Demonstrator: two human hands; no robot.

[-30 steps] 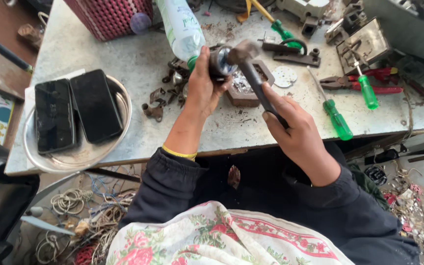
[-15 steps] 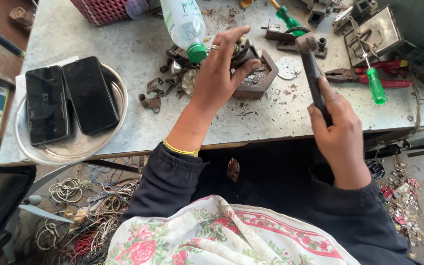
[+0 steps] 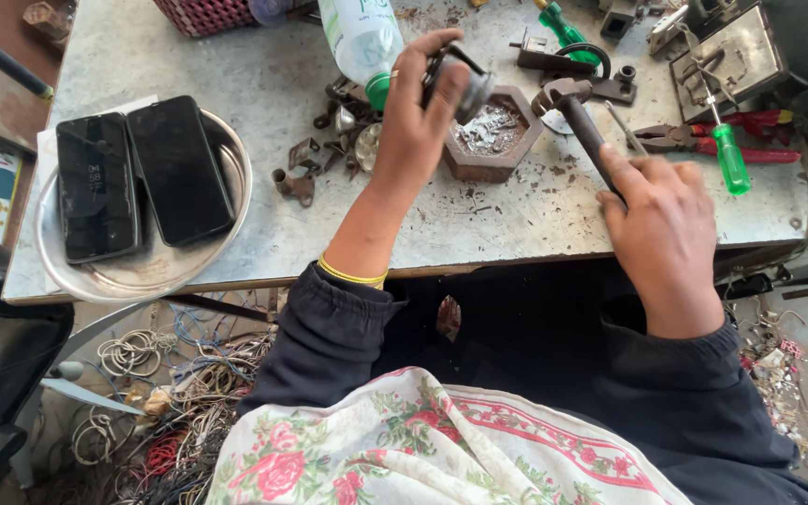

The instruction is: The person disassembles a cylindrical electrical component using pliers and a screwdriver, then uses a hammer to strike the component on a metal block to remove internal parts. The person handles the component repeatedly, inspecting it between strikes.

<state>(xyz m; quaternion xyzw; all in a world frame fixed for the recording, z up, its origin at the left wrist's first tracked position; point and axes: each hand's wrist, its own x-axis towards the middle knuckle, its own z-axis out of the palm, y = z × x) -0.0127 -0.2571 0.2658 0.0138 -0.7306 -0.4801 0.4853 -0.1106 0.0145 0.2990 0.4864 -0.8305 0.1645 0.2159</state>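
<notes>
A: Start at nine o'clock: your round steel tray (image 3: 220,245) sits at the bench's left edge with two black phones (image 3: 137,178) lying flat in it, side by side, well apart from the work.

B: Moving in toward eleven, there's a scatter of small rusty metal brackets (image 3: 303,168) on the grey metal benchtop (image 3: 236,84), and just past them a clear plastic bottle with a green cap (image 3: 364,37) lying on its side.

A: Now your left hand (image 3: 418,122). Fingers are curled tight around a small round grey metal part (image 3: 465,84), held up just over the hexagonal brown block (image 3: 493,136). The block's hollow already holds silvery broken scraps, so I'd judge some breaking-down is done.

B: And the part is not yet resting on the block, so as I read it, this piece is yet to be struck.

A: At two o'clock, your right hand (image 3: 661,229) is closed round the dark handle of the hammer (image 3: 577,117), its head low beside the block's right edge.

B: Farther right, red-handled pliers (image 3: 731,140) and a green-handled screwdriver (image 3: 727,154) lie untouched.
</notes>
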